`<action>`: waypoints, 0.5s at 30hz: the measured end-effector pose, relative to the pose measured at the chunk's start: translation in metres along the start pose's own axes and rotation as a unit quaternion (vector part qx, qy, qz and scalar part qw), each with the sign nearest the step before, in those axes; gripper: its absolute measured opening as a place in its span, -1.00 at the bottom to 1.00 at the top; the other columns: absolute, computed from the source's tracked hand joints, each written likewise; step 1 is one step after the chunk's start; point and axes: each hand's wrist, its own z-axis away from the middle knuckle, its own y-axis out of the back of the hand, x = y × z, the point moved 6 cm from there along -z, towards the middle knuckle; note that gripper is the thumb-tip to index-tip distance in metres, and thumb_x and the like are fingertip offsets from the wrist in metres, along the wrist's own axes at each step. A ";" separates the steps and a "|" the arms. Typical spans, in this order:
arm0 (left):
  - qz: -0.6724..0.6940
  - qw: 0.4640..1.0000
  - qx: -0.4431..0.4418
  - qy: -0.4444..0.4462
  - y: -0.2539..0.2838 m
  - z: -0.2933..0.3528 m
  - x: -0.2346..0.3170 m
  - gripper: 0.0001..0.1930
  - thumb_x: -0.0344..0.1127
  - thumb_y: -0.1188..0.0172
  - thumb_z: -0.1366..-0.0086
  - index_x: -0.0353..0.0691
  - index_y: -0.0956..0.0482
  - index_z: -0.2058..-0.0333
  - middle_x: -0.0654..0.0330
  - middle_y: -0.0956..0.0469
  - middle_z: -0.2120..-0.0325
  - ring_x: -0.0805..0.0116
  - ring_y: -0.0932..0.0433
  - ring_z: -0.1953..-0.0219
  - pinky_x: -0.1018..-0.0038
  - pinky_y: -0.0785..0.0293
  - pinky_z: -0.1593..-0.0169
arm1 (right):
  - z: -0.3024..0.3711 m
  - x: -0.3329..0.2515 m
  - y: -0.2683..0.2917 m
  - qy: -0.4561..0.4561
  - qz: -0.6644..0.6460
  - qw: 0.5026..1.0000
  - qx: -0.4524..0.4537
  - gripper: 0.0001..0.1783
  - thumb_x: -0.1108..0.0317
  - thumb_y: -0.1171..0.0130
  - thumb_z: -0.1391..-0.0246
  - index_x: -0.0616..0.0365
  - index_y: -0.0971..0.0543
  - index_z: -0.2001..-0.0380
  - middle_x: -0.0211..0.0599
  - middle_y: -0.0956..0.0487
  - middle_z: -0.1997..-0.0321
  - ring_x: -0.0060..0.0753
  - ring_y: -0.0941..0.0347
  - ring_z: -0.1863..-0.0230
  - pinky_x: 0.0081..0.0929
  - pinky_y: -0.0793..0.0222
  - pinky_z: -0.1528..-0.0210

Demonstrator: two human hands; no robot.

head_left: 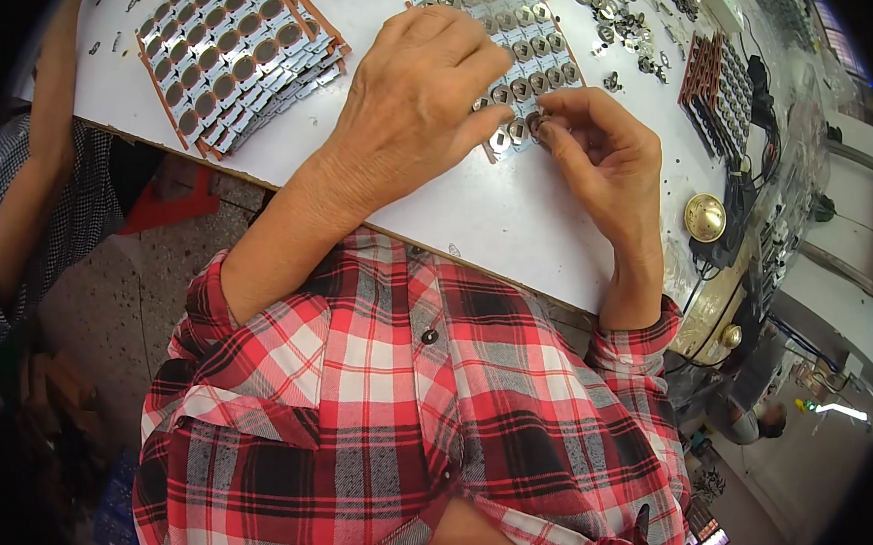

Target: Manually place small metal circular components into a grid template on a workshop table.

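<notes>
A flat panel (562, 41) with rows of small round metal pieces lies on the white table. Over its left side is my left hand (425, 84), back upward. The thumb stands apart from the bent index finger, and the other fingertips are hidden. At the panel's near right corner my right hand (610, 150) is closed, thumb and index finger pinched on a small round metal piece (535, 123). That piece is partly covered by the fingertips. Next to it, a few silvery pieces (500, 140) with diamond-shaped centres sit in the nearest row.
A stack of similar panels (217, 47) with orange-brown edges lies at the left. Loose metal pieces (620, 6) are scattered at the far right. Further right are another panel stack (718, 95), a brass-coloured dome (705, 218) and cables. Another person's arm (41, 165) shows at the left.
</notes>
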 end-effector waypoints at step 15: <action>-0.009 1.000 0.001 0.020 -0.002 -0.001 0.003 -0.57 -0.34 -0.51 0.03 -0.17 -0.72 0.11 0.17 -0.58 0.18 0.08 -0.55 0.00 0.17 -0.44 -0.11 | -0.002 -0.009 0.003 0.117 0.088 0.989 -0.026 -0.78 0.65 -0.28 -0.11 0.32 -0.69 0.15 -0.39 -0.55 0.32 -0.69 -0.42 0.39 -0.68 -0.27 0.37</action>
